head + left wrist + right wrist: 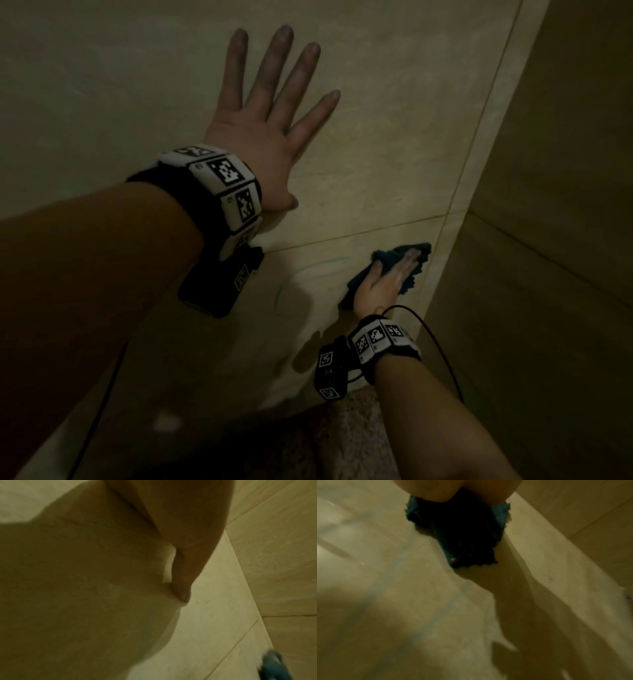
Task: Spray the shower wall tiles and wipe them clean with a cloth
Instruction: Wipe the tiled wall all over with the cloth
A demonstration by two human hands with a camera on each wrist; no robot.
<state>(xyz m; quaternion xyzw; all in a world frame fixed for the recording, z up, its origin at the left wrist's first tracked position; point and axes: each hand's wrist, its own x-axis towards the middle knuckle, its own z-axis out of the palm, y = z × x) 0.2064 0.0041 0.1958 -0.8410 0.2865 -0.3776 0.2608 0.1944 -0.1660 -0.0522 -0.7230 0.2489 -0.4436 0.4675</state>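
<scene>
My right hand (385, 284) presses a crumpled dark blue cloth (416, 255) flat against the beige shower wall tiles (359, 171). The fingers lie long and mostly straight over the cloth, so the grip is more of a push than a squeeze. My thumb sits along the left side of the cloth. In the right wrist view the cloth (462, 534) bunches out from under my palm, with a frayed, wavy edge showing. It touches the wall low down, just below a thin grout line and close to the corner where the side wall (565, 205) begins.

My left hand (260, 137) is higher up and to the left, well apart from the cloth. It holds nothing. The palm lies flat on the wall with all fingers spread wide and straight. In the left wrist view my thumb (183, 574) rests on the tile.

A faint blue curved mark (301, 270) shows on the tile between my two hands. Both wrists wear black bands with black and white square patterns. A thin black cable (435, 339) loops from the right band. The room is dim.
</scene>
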